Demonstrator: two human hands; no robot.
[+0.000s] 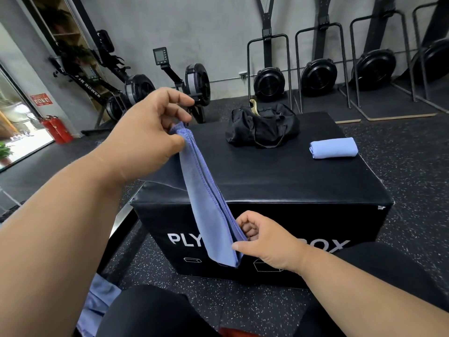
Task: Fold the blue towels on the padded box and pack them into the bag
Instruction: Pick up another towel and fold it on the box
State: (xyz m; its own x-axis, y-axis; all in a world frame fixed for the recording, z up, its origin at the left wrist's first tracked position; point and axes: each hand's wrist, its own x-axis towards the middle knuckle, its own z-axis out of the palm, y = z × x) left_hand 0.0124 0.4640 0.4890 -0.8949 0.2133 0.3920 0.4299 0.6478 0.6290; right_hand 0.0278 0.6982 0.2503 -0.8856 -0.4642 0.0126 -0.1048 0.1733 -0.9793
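Blue towel (206, 198) held in the air over the near left part of the padded box (279, 176), folded lengthwise into a narrow strip. Long axis runs diagonally: upper end far-left, lower end near-right, hanging past the front face of the box, across the white printed lettering. Stitched hems run along the strip's length, several layers stacked edge to edge.

Left hand (148, 132): thumb and curled fingers pinch the upper end of the strip, raised above the box top. Right hand (264, 242): thumb and curled fingers pinch the strip near its lower end, in front of the box face. Strip taut between the two hands; a short tail hangs below the right hand.

Second towel (333, 147), already folded into a compact rectangle, lies flat near the right edge of the box top, long side roughly parallel to the far edge. Black bag (262, 127) sits at the far middle of the box top, slumped, straps draped toward the near side; well apart from the folded towel.

Box top between the bag and the near edge is bare black padding. More blue fabric (99, 305) lies low at the near left, beside the person's leg. Rowing machines (170, 86) stand along the far wall, and a red extinguisher (57, 130) at far left.
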